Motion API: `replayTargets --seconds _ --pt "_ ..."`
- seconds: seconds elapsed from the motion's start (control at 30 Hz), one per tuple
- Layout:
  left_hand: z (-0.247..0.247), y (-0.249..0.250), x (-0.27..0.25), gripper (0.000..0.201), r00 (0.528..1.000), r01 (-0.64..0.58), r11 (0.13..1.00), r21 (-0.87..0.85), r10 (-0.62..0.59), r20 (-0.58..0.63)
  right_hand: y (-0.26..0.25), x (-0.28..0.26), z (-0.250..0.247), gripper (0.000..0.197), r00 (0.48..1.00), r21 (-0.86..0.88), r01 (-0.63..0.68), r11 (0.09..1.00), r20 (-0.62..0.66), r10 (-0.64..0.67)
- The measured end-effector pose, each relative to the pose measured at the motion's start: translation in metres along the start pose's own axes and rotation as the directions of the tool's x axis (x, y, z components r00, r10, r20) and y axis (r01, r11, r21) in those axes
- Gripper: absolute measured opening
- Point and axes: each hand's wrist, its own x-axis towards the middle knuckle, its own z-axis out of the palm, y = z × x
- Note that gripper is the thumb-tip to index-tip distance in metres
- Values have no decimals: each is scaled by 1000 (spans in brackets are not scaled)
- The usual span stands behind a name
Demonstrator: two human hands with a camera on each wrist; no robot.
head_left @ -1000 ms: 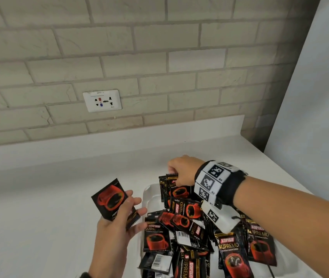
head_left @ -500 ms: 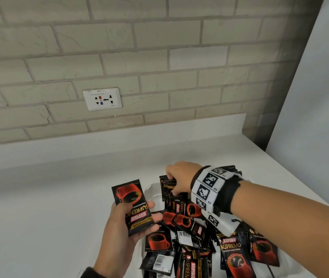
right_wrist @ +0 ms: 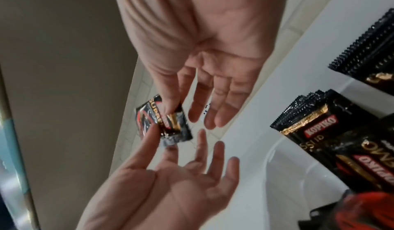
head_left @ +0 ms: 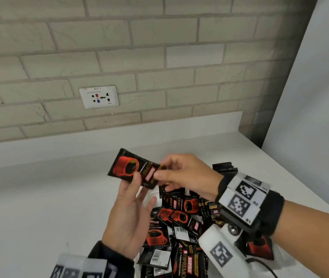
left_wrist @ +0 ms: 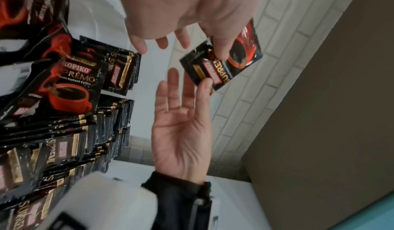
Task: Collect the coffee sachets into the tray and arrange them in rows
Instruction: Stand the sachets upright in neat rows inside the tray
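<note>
A black and red coffee sachet (head_left: 132, 169) is held in the air above the tray's far left corner. My left hand (head_left: 137, 181) pinches it from below, thumb on its front. My right hand (head_left: 158, 173) pinches its right end between thumb and forefinger. Both wrist views show the two hands meeting on the sachet (left_wrist: 224, 60) (right_wrist: 164, 122), the other fingers spread. The white tray (head_left: 149, 194) holds a loose pile of sachets (head_left: 179, 227). Several more sachets stand on edge (head_left: 224, 167) at its far side, partly hidden by my right wrist.
The white counter (head_left: 39, 207) runs left of the tray and ends at a low white upstand below the brick wall. A wall socket (head_left: 99, 96) sits above it. The counter's right edge (head_left: 292, 173) runs diagonally beside a pale panel.
My left hand carried the sachet up and to the right. My right hand left the standing sachets in the tray and took hold of the sachet's end.
</note>
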Motion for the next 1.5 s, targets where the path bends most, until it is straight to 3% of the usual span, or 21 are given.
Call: replayTargets --seconds 0.07,0.17,0.23,0.3,0.37,0.4,0.5,0.6,0.7,0.83,1.03,1.17,1.3,1.4,1.5 --pt "1 -3 1 20 1000 3 998 62 -4 22 -5 -2 -8 10 998 116 24 993 -64 -16" --pt "-4 -7 7 25 994 -46 899 436 -4 112 -15 -3 -30 13 979 38 107 994 -177 -99" --pt "-6 -11 10 22 977 -108 696 710 -56 203 -17 0 -46 16 955 -135 134 982 -246 -164" --pt "-8 -15 15 19 939 -229 383 895 -157 307 -16 4 -58 18 951 -395 90 914 -239 -197" --pt "-7 -21 21 25 893 -372 76 925 -243 379 -10 8 -64 14 971 -634 27 773 -165 -170" --pt "-5 -24 24 29 871 -432 -35 901 -276 407 -5 11 -66 11 980 -713 11 701 -132 -150" --pt "2 -30 30 41 818 -547 -275 790 -374 436 9 20 -62 7 991 -817 -15 577 -87 -97" --pt "9 -33 34 48 792 -592 -409 695 -457 405 18 29 -56 11 992 -848 -48 528 -101 -72" --pt "10 -34 38 53 789 -581 -478 659 -529 312 21 37 -49 13 995 -871 -58 488 -91 -45" --pt "8 -33 41 57 792 -539 -502 676 -576 204 27 47 -39 11 999 -893 -35 448 -42 -6" --pt "5 -33 36 54 805 -541 -495 680 -539 248 35 57 -21 10 997 -909 2 417 33 66" --pt "-1 -29 29 52 788 -549 -485 681 -571 229 40 60 -15 16 992 -924 48 380 87 88" --pt "-7 -26 21 53 781 -536 -436 723 -581 228 37 58 -21 31 992 -893 39 449 89 91" --pt "-9 -25 15 54 778 -534 -420 733 -583 233 25 50 -32 21 999 -876 34 480 45 11" --pt "-10 -26 11 55 777 -540 -420 730 -581 240 13 36 -36 6 996 -931 39 363 65 62"
